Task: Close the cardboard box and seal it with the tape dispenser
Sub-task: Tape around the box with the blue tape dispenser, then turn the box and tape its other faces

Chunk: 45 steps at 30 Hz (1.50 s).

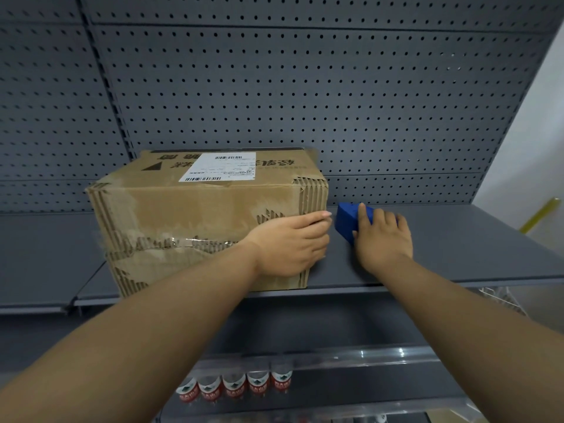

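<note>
Bottles (pixel 235 387) sit at 6 o'clock on the lower rack. Up on the shelf (pixel 473 245), the left hand (pixel 290 242) wraps round the cardboard box (pixel 195 209)'s near right corner, steadying it. The right hand (pixel 383 239) is curled over the blue tape dispenser (pixel 348 219), just at the box's 3 o'clock. Flaps look shut, so I'd say it's grab-the-tape time. Next it needs lifting to the front seam.

Nothing fully readable. cardboard box (pixel 195 209), top face: white shipping label (pixel 218 167) with barcodes along 2 of its edges, print too small to read. Black printed characters (pixel 280 162) beside it run upside down, partly covered; black triangle mark (pixel 151 166) near the left corner. 5 bottles (pixel 235 384) at the lower shelf's front edge: red-white labels, blurred.
</note>
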Each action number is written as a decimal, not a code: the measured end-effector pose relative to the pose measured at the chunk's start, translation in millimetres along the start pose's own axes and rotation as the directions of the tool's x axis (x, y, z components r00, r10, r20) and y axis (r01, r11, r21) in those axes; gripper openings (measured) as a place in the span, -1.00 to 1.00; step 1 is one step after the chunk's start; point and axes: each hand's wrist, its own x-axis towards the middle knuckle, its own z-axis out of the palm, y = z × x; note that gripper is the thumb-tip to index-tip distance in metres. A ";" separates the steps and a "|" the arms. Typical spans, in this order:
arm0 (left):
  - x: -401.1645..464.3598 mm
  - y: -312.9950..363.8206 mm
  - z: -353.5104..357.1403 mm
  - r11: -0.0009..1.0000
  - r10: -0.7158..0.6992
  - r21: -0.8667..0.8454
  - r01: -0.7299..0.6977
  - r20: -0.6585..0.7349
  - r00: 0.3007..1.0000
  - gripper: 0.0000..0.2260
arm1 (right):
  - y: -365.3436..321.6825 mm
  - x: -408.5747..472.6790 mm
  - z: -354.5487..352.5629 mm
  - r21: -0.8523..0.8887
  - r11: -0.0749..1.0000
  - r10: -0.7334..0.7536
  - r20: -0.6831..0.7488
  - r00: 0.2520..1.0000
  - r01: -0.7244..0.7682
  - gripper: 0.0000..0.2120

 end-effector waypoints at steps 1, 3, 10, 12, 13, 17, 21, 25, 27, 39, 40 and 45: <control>0.3 0.6 -0.3 1.000 -0.017 -0.004 0.017 0.016 1.000 -0.71 | -1.2 -1.7 -3.2 0.034 0.999 -0.008 -0.020 1.000 0.009 -0.45; 0.2 2.8 -0.7 0.998 -0.059 -0.007 0.060 0.065 0.996 -0.61 | -3.5 -4.6 -10.7 0.110 0.994 -0.020 -0.045 0.999 0.025 -0.45; -14.5 11.3 -15.1 0.966 -0.259 0.026 0.257 0.089 0.962 -0.46 | -17.0 -22.2 -38.7 0.450 0.888 -0.015 -0.181 0.983 0.097 -0.49; -26.5 13.0 -22.9 0.949 -0.314 0.038 0.313 0.058 0.948 -0.48 | -21.7 -28.4 -42.5 0.570 0.814 0.024 -0.217 0.976 0.107 -0.52; -35.1 13.7 -26.3 0.938 -0.345 0.053 0.343 0.045 0.937 -0.50 | -23.9 -31.3 -43.2 0.628 0.770 0.047 -0.228 0.973 0.110 -0.53; -83.9 19.0 -35.8 0.860 -0.508 0.107 0.500 0.070 0.859 -0.49 | -35.1 -45.9 -43.5 0.793 0.597 0.103 -0.227 0.969 0.122 -0.56; -126.7 26.8 -49.7 0.650 -0.758 0.104 0.752 0.151 0.634 -0.45 | -54.5 -67.7 -45.4 0.871 0.478 0.137 -0.201 0.970 0.113 -0.55; -153.6 34.5 -67.4 0.321 -0.906 0.061 0.945 0.310 0.288 -0.37 | -82.7 -85.3 -48.4 0.923 0.382 0.198 -0.133 0.971 0.049 -0.51; -160.5 35.8 -76.2 0.155 -0.918 0.033 0.987 0.373 0.132 -0.35 | -97.3 -90.6 -50.6 0.941 0.337 0.230 -0.083 0.970 0.000 -0.49; -195.6 12.2 -82.2 -0.475 -0.759 -0.417 0.775 0.640 -0.121 -0.42 | -138.5 -90.9 -66.5 0.959 0.244 0.387 0.040 0.921 -0.144 -0.47; -196.5 10.3 -81.7 -0.486 -0.756 -0.422 0.765 0.643 -0.125 -0.43 | -139.9 -91.2 -67.2 0.957 0.254 0.389 0.035 0.921 -0.144 -0.47; -200.0 0.5 -76.1 -0.520 -0.750 -0.412 0.748 0.639 -0.169 -0.49 | -145.3 -89.5 -69.9 0.940 0.296 0.414 0.034 0.910 -0.170 -0.47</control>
